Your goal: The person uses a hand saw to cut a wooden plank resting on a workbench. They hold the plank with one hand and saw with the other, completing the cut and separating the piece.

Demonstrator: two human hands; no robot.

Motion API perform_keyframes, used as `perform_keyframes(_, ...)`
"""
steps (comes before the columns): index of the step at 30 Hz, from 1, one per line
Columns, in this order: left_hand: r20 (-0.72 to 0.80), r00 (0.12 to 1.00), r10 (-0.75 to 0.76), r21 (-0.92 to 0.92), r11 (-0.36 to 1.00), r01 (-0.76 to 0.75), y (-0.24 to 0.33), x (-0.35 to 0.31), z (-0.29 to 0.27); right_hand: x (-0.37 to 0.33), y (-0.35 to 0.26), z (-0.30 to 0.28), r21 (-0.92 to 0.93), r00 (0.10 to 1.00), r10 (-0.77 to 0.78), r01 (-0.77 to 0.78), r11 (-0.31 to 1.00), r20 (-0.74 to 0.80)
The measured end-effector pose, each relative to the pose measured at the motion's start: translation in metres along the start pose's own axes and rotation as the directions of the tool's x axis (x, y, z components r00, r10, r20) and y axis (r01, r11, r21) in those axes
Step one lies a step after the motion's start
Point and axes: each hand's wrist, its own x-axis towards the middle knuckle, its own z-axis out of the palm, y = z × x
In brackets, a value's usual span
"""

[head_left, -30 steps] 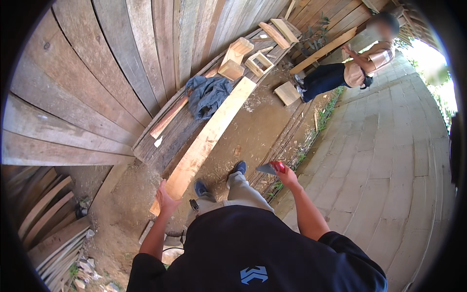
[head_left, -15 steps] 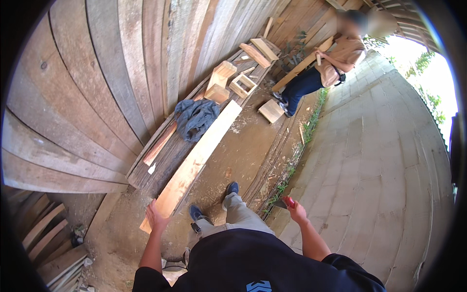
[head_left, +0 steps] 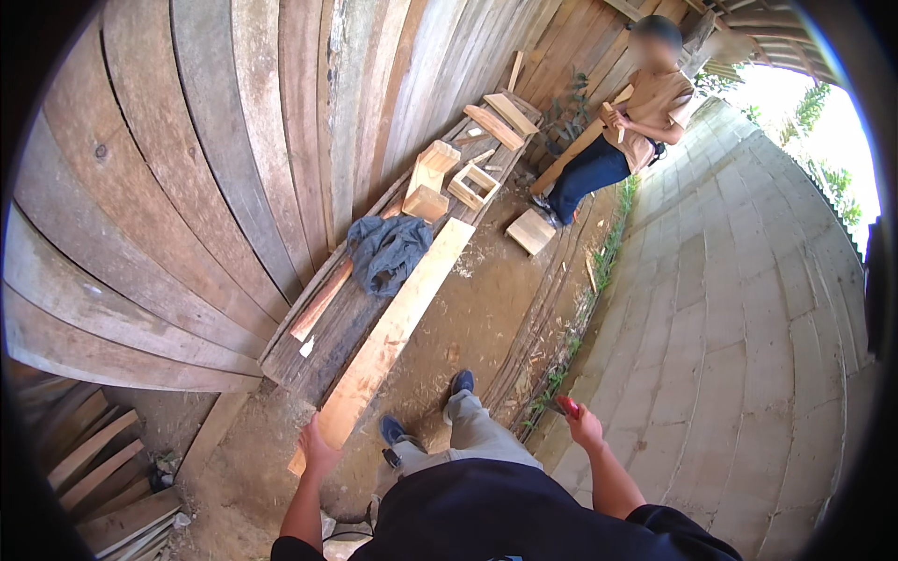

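Here's the left hand [head_left: 319, 451], fingers wrapped around the near end of a long pale plank [head_left: 391, 329], and that's the relation to watch! The plank stretches away from that grip, its long axis running on a slant from near left to far right, its far end lying just beside a crumpled dark cloth [head_left: 388, 252]. It sits along the right edge of a low, weathered bench [head_left: 301, 372]; whether its underside actually rests on the bench, this angle can't tell us.

Over on the right, well apart from the plank, the right hand [head_left: 586, 427] is clenched around a red-handled tool [head_left: 570, 407]. The blade end is small and dark against the ground, pointing leftward, so its exact shape is hard to call. So the left hand is the one in contact, while almost all the plank's length lies beyond it, and ahead and to the left of the right hand.

Further up the bench, a reddish strip of wood [head_left: 322, 310] lies left of the plank, roughly parallel to it, and beyond the cloth stand a blocky wooden piece [head_left: 427, 203] and a small open wooden frame [head_left: 463, 195]. At the far right, a co-worker [head_left: 666, 101] stands holding wood, with a square wooden piece [head_left: 530, 231] on the ground near their feet.
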Motion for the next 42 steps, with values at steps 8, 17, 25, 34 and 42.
perform_keyframes(8,0.063,0.993,0.098,-0.143,0.986,-0.088,0.001,-0.039,0.009,0.013,-0.010,0.008,0.025,0.998,-0.070,0.070,0.997,-0.002)
perform_keyframes(17,0.019,1.000,-0.013,-0.034,0.999,0.014,0.014,-0.066,0.009,0.023,-0.027,0.020,0.001,0.993,-0.102,0.102,0.995,0.051)
perform_keyframes(25,0.003,0.991,0.137,-0.252,0.959,-0.131,-0.055,-0.026,0.039,0.017,-0.025,-0.006,0.028,0.990,-0.136,0.135,0.990,0.025)
perform_keyframes(34,-0.001,0.998,0.063,-0.245,0.967,-0.061,-0.053,-0.027,0.033,-0.007,0.004,-0.015,-0.020,0.999,-0.029,0.029,0.999,0.026)
perform_keyframes(42,0.005,0.997,0.078,-0.157,0.985,-0.076,-0.074,-0.031,-0.015,-0.013,0.003,-0.014,0.000,0.998,-0.015,0.015,1.000,0.057)
